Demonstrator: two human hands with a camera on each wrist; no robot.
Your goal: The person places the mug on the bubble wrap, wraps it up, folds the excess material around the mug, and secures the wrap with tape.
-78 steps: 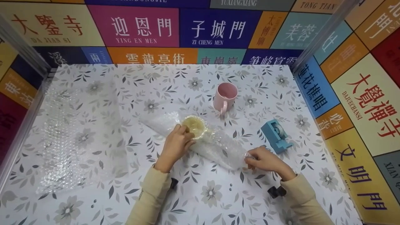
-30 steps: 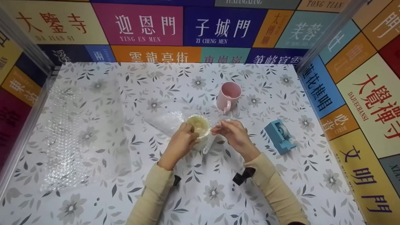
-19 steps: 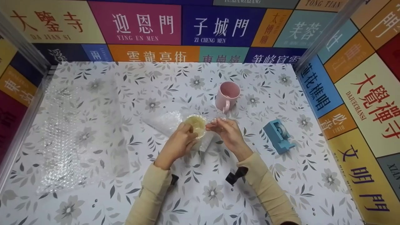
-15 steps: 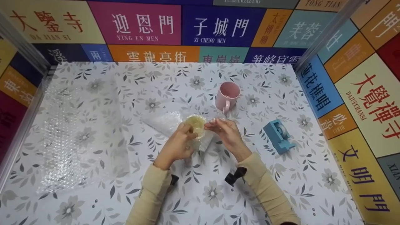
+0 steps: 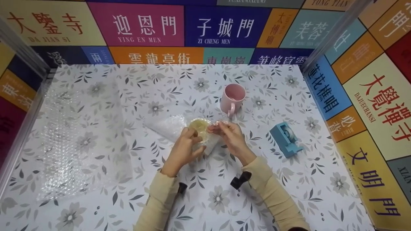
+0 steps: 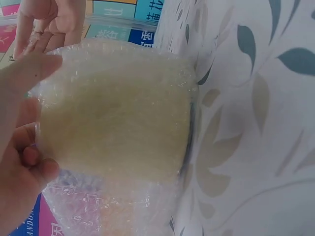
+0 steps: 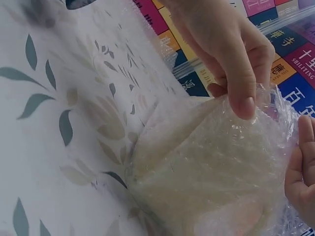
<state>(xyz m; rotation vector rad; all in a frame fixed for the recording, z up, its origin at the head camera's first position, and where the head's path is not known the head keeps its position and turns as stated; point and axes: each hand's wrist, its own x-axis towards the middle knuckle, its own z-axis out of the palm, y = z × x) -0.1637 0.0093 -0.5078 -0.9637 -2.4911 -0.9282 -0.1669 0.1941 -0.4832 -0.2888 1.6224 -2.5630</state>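
A pale yellow cup [image 5: 199,124] stands at mid-table, its side covered by clear bubble wrap [image 7: 216,147] that overlaps in a slanting fold. My left hand [image 5: 183,149] grips the cup at its rim, fingers over the edge and thumb outside against the wrapped side. In the left wrist view, the wrapped cup [image 6: 118,113] stands next to the left fingers. My right hand [image 5: 232,136] is at the cup's right side, pinching the wrap near the rim. A loose tail of bubble wrap [image 5: 163,125] spreads left from the cup. The cup's underside is hidden.
A pink mug [image 5: 232,99] stands behind the cup, handle toward me. To the right is a blue tape dispenser [image 5: 285,139] with a roll in it. A flat sheet of bubble wrap [image 5: 67,141] covers the table's left part. Printed panels [image 5: 144,25] wall the table.
My right hand has come from the right to the cup's rim, folding the wrap round its side. The left thumb has shifted onto the wrap; the left hand stays at the rim.
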